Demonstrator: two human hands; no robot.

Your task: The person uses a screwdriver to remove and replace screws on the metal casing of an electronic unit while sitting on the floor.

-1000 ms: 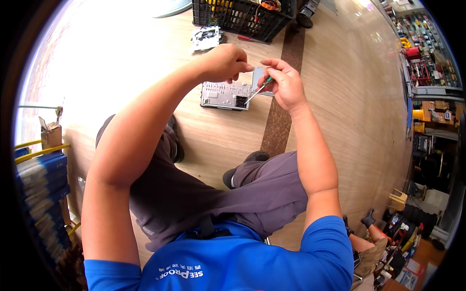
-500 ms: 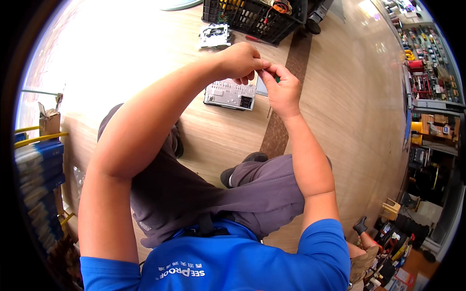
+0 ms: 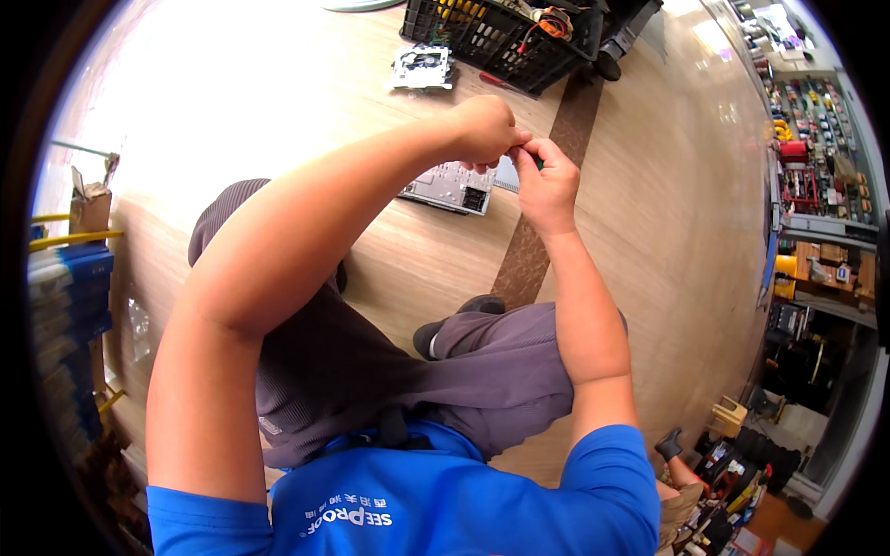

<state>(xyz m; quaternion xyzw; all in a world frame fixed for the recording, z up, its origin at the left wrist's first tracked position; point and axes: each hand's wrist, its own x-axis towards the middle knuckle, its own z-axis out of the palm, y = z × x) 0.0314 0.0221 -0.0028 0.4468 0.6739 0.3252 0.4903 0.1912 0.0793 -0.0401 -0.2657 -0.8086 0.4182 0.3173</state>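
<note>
My two hands meet above a silver metal box (image 3: 449,192) that looks like a car radio unit and lies on the floor. My left hand (image 3: 486,130) is closed, its thumb and forefinger pinched against the right fingertips; whatever it grips is hidden. Closed too, my right hand (image 3: 549,190) pinches something small, of which only a bit of green (image 3: 540,165) shows between the fingers. Partly covered by the hands, a grey-blue flat panel (image 3: 507,174) sits at the box's right end.
Beyond my hands lies a silver disc-drive mechanism (image 3: 422,68). A black plastic crate (image 3: 501,46) with cables stands behind it, a red-handled tool (image 3: 492,79) at its foot. Crowded shelves (image 3: 825,148) line the right side. Another person's leg (image 3: 681,473) shows at lower right.
Both hands stay pinched together. The whole view has shifted slightly, so the crate and disc mechanism sit a little lower and further right. The left hand now covers more of the metal box.
</note>
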